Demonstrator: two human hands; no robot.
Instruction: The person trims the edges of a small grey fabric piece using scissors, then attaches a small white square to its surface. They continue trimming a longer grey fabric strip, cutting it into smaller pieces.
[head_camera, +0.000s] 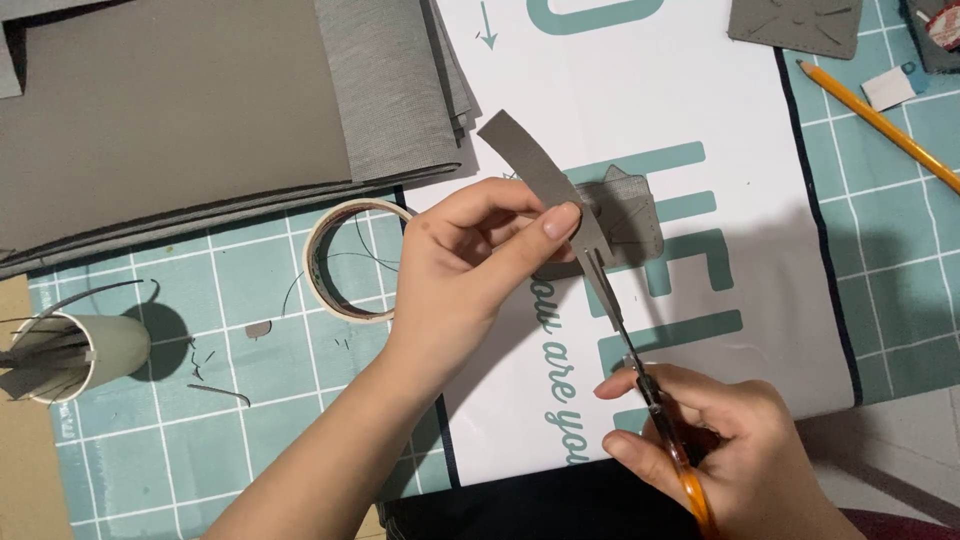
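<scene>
Teal gridded cutting mat (250, 400) | left hand (470, 260) pinches grey curved fabric strip (545, 180) | right hand (720, 450) grips orange-handled scissors (650, 390), blades nearly closed on strip

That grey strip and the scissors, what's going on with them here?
A person is cutting a grey strip lengthwise with orange-handled scissors. The left hand pinches the strip and holds it up above a white printed sheet, while the right hand works the scissors, blades in the strip's lower end. A tape roll, a pencil and folded grey material lie on the teal cutting mat.
</scene>
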